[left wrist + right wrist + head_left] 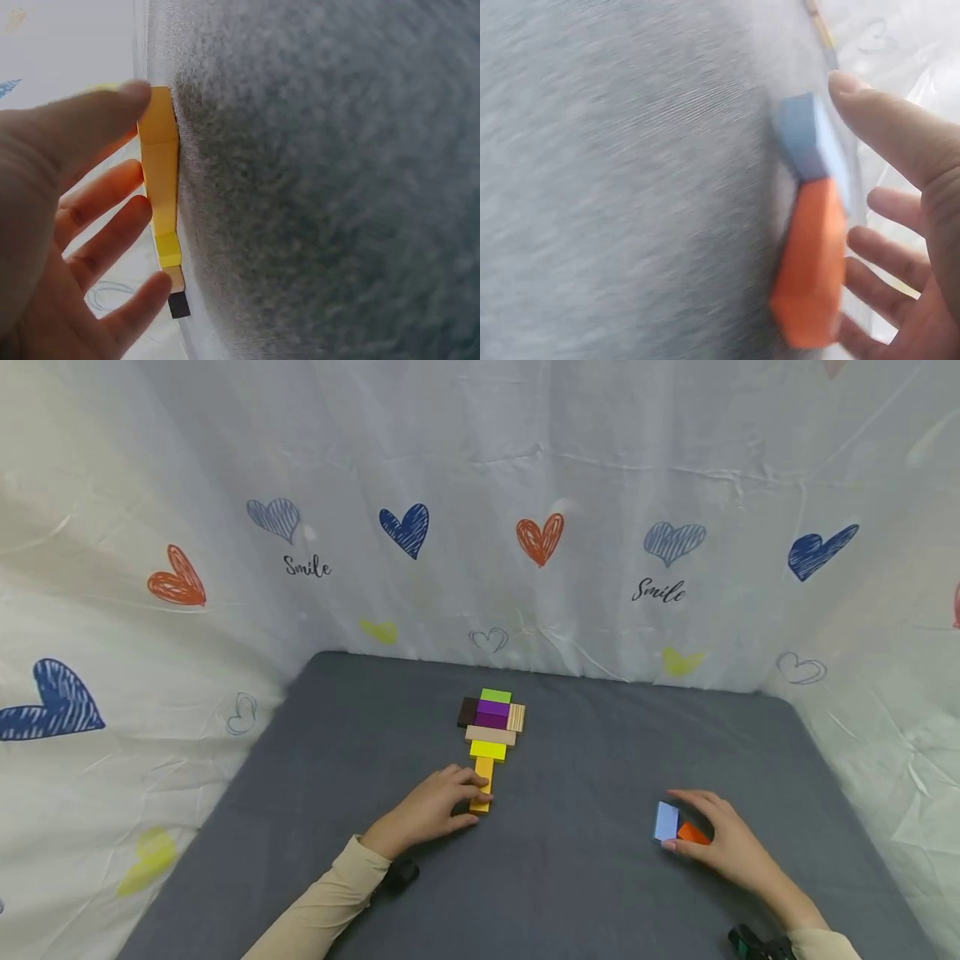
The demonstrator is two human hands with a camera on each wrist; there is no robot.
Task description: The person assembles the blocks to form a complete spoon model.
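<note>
My left hand point(431, 808) rests its fingertips over a long yellow-orange block point(484, 768), with the thumb by its near end. In the left wrist view the fingers point(120, 180) are spread and lie along the block's upper side, not wrapped round it. That block is the stem of a flat row, with a yellow block point(487, 751) and a tan block point(491, 737) beyond it. My right hand point(731, 843) hovers around a light blue block point(666, 821) and an orange block point(693, 833), which touch each other. In the right wrist view its thumb stands apart from the blue block.
Past the tan block lie two purple blocks point(492, 714), flanked by a dark brown block point(467, 712) and a striped wooden block point(517, 717). A green block point(496, 696) tops the row. Grey cloth point(577, 860) covers the table; a heart-printed curtain point(480, 460) stands behind.
</note>
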